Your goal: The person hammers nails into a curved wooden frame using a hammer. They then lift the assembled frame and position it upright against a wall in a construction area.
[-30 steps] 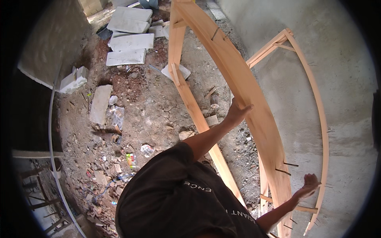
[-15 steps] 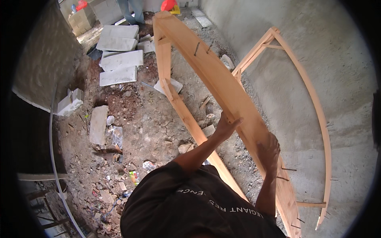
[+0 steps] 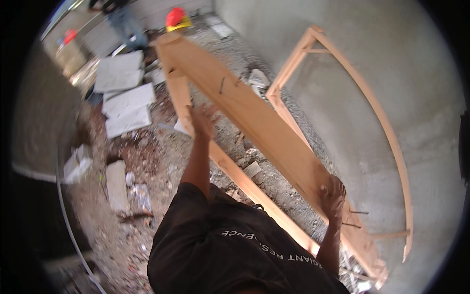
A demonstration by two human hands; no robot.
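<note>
Pale wood makes up the long frame (image 3: 264, 132) that both hands hold: a broad plank face with a narrower rail running under its lower left edge, joined at the far end near the top of the view, with dark nails sticking out of the plank near that far end and again near the close end. It runs on a slant from the upper left middle down to the lower right, lifted above the rubble. The left hand (image 3: 201, 121) is raised with its fingers spread and pressed against the rail and the plank's lower edge — open, flat on the wood rather than wrapped around it. The right hand (image 3: 333, 198) sits lower and closer, fingers curled over the plank's near part, gripping its edge. The person's dark shirt (image 3: 230, 245) with pale lettering fills the bottom of the view. Just beyond the frame to the right a second wooden frame (image 3: 377, 112), thin and bowed by the lens, leans against the grey concrete wall (image 3: 372, 44). Below and left of the held frame the ground (image 3: 152, 161) is reddish dirt strewn with stones and scraps — a pale block (image 3: 116, 183) lies near the left arm, and a white block (image 3: 76, 164) lies further left. Flat grey slabs (image 3: 125, 95) lie stacked further off, toward the upper left. At the top, a red and yellow hard hat (image 3: 177, 19) shows just past the frame's far end, and another person (image 3: 122, 17) stands blurred beside it.
</note>
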